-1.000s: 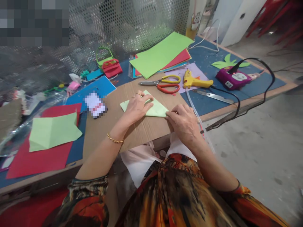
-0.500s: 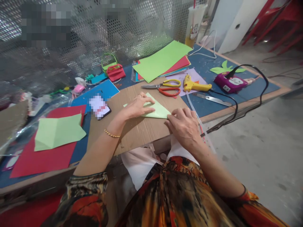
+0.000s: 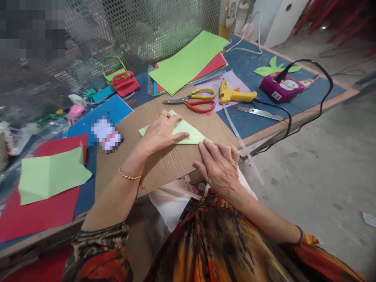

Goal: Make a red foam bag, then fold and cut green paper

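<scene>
A pale green folded paper, tapering to a point on the right, lies on a brown cardboard sheet. My left hand rests flat over its left part, thumb and fingers spread, and hides some of it. At the paper's right tip, the fingertips of my right hand press down, with the thumb held apart below. Just beyond the paper, scissors with one yellow and one red handle lie on the cardboard.
A yellow glue gun with a trailing cord sits on lilac paper beside a box-cutter-like blade tool. Farther right is a purple power socket box. Left are a phone and creased green paper; coloured sheets are stacked behind.
My right fingers have loosened from a tight pinch at the paper's tip and now lie more stretched out, thumb apart. My left hand stays on the paper. The whole view has shifted slightly.
</scene>
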`<state>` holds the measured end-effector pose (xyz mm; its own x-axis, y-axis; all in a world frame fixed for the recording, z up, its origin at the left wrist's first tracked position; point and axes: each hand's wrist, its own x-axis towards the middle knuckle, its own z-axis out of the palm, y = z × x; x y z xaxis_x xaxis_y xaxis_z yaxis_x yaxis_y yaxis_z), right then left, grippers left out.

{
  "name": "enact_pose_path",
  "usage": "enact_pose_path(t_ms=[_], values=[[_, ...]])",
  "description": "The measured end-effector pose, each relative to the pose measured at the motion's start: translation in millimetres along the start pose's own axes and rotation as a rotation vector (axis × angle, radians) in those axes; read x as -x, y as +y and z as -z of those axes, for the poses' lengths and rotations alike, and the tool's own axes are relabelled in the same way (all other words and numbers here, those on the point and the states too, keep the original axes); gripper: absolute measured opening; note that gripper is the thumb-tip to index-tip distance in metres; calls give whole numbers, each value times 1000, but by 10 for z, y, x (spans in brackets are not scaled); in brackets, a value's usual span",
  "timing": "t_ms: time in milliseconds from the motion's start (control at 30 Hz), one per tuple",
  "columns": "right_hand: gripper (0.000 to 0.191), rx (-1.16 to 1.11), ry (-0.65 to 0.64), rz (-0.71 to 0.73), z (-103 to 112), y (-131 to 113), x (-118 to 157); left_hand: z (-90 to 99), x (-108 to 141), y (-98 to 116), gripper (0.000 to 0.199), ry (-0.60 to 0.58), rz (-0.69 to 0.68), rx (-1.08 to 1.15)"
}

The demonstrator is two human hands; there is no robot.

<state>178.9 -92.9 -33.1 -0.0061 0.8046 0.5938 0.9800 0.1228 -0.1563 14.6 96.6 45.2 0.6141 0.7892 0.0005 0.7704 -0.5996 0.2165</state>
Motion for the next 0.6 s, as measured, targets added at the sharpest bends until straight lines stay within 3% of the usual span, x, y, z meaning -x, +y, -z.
enact_pose_path(t_ms=[233, 433, 600], values=[[46, -53, 41, -20, -2, -35, 22, 90, -117, -180, 57, -15, -62, 40], [44, -78, 11, -50, 58, -98, 19, 38, -13, -46, 49, 62, -10, -90], [39, -90, 78, -24, 74, -104, 21, 51, 25, 21, 51, 41, 10, -157]])
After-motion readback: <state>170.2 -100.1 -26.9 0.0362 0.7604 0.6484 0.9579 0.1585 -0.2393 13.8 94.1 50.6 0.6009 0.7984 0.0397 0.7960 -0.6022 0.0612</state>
